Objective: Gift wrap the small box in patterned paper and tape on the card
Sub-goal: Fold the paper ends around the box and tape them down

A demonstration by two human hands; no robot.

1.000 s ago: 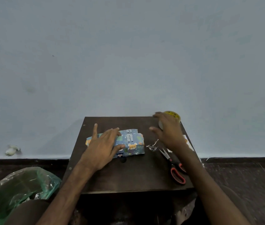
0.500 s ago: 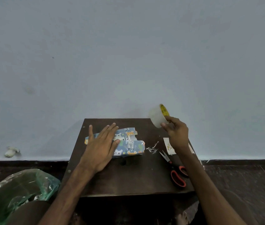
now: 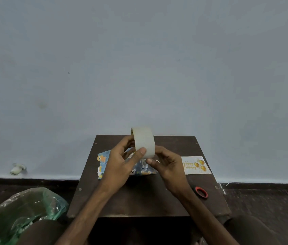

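Taping step. Left grip [image 3: 120,161] curled round the raised tape roll [image 3: 144,140]; right grip [image 3: 169,167] pinching its lower edge (probably feeling for the loose end). Part-wrapped box [image 3: 142,170] on the desk [image 3: 157,200] beneath, card [image 3: 195,165] to its right. Next: peel 1 strip, press onto seam.

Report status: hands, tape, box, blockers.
Left hand and right hand both grip the tape, raised over the box. It sits unheld on the table. Untaped card lies apart at right. Nothing blocking.
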